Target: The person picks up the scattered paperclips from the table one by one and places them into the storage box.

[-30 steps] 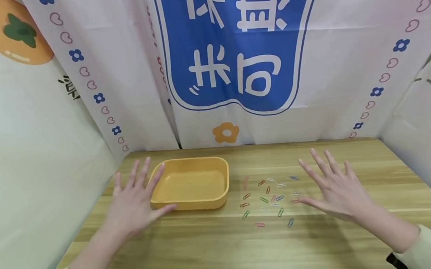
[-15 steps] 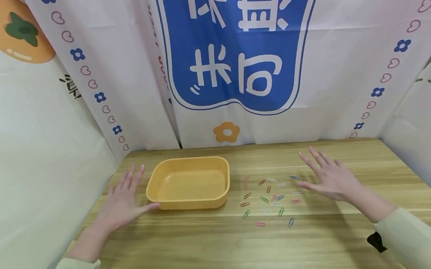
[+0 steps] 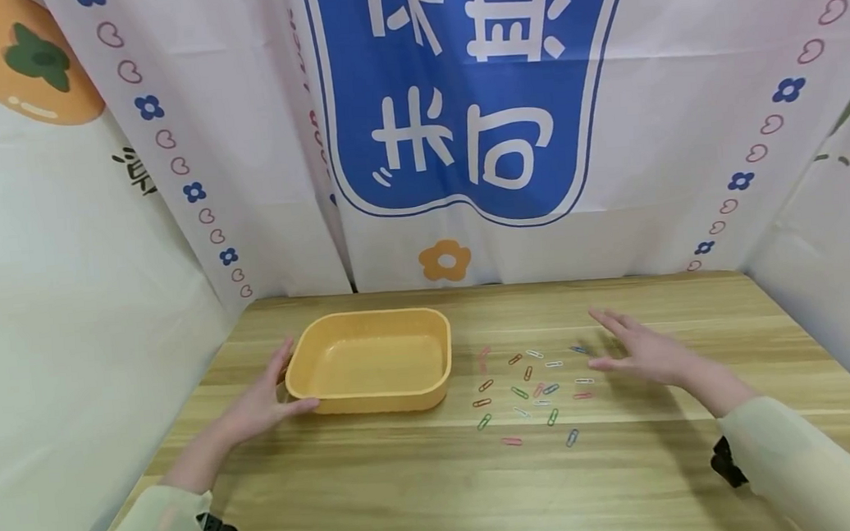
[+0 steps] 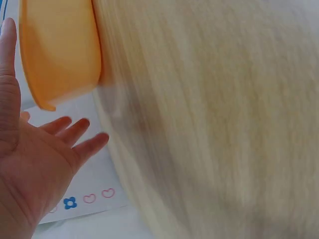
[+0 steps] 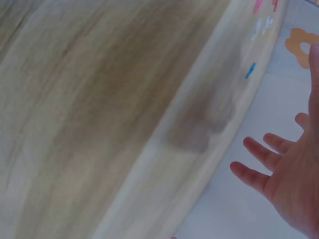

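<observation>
On the bench (image 3: 411, 488), the tray (image 3: 382, 365) is placed mouth upward beside the scattered clips (image 3: 520, 393), perhaps so that both are easily reached, while the left grip (image 3: 260, 404), beside the tray, and the right grip (image 3: 646, 355), near the clips, are held wide with nothing grasped.

The tray (image 3: 371, 402) left of centre looks like smooth, slightly glossy plastic; the tabletop (image 3: 441, 495) below shows satiny wood grain; the backdrop (image 3: 681, 116) above looks like creased cloth.
</observation>
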Available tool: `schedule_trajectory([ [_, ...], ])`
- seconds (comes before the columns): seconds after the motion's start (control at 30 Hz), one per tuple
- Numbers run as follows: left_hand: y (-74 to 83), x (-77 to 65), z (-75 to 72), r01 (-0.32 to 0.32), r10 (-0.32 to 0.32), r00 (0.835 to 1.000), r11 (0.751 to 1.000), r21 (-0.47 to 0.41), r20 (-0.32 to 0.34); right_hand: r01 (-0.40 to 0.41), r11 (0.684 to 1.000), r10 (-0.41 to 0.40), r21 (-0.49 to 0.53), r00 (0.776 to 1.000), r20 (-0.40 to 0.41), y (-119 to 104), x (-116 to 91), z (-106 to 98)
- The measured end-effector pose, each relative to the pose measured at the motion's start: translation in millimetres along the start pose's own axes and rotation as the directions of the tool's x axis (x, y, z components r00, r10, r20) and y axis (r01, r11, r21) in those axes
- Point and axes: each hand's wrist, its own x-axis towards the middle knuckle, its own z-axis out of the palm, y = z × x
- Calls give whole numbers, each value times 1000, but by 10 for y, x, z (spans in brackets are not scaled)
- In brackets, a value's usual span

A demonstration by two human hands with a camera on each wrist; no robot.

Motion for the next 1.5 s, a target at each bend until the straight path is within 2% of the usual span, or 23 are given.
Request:
schedule_trajectory([
  [0.13,-49,20,27,-32,34,999,996,-84,20,27,999,-27,45,1000,0,55,66,76],
  [0.3,-66,23,31,-29,34,999,990,-139,34,70,993,-69,93,998,-15,98,149,149],
  [0.7,-147,15,14,-63,73,997,964,-260,29,69,991,-63,118,997,-49,115,306,234],
  [0.9,-168,19,-1,-57,74,996,959,-276,50,25,987,-14,161,998,-63,143,357,271],
  [1.2,-176,6,8,-36,58,996,959,-282,70,10,972,10,235,996,-85,192,414,276],
  [1.5,-200,1,15,-63,85,994,955,-289,64,-16,959,38,284,997,-74,181,474,271],
])
